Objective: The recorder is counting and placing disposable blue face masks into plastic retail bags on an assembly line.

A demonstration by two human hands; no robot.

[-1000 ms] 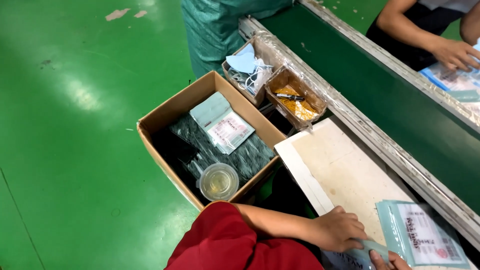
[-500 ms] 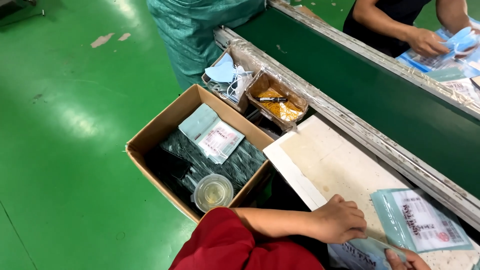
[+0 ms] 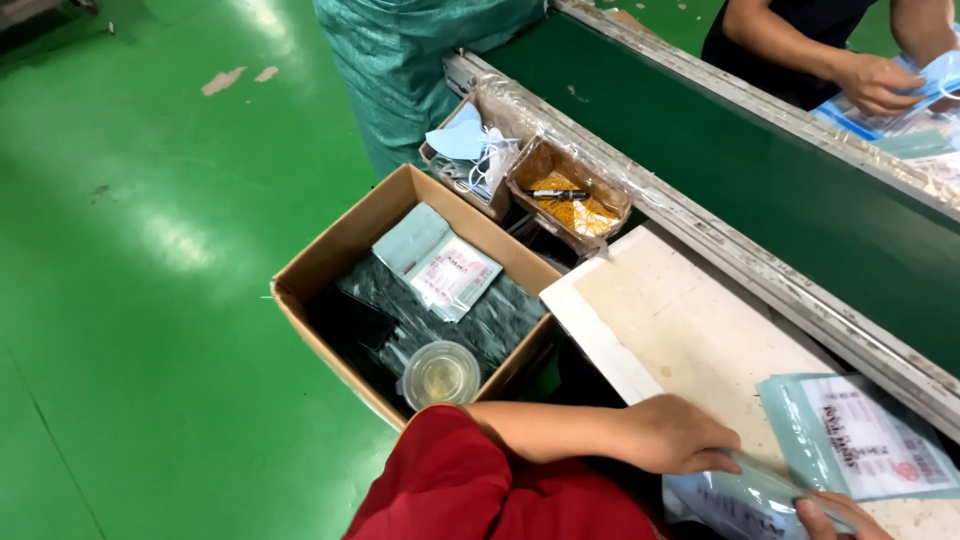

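Both hands (image 3: 680,435) now grip plastic packet (image 3: 735,495).

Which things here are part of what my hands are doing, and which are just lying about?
In hand:
left hand
right hand
clear pouch
packed pouch
white board

Lying about:
cardboard box
plastic cup
tray of yellow bits
tray of masks

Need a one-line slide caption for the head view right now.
Both hands, left hand and right hand, grip a clear packet on the pale board, beside an open cardboard box.
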